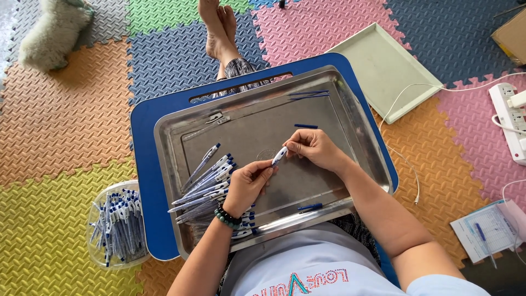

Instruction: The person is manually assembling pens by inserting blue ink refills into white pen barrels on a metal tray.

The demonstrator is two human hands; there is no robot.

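**Two hands on one pen above a steel tray**

At the centre of the frame, a person's left hand (247,183) and right hand (315,148) meet over a metal tray (361,129). Between them they hold a single white-and-blue pen (279,155): the left fingers pinch its lower end, the right fingertips close on its upper end, so both hands are grasping the same pen just above the tray floor. A dark beaded bracelet (227,217) circles the left wrist.

The tray rests on a blue lap desk (143,164). On the tray's left part lies a fanned pile of pens (205,183), too overlapped to count exactly, roughly a dozen or more. Toward the tray's upper right lie a few thin blue refills (309,95), and one short blue piece (305,126) sits just above the right hand. Another blue piece (310,207) lies near the tray's lower edge.

At the lower left of the frame, one clear plastic bowl (97,211) holds many more pens. At the upper right lies one pale green tray (383,71), and at the right edge one white power strip (510,120). Coloured foam mats (60,131) cover the floor.
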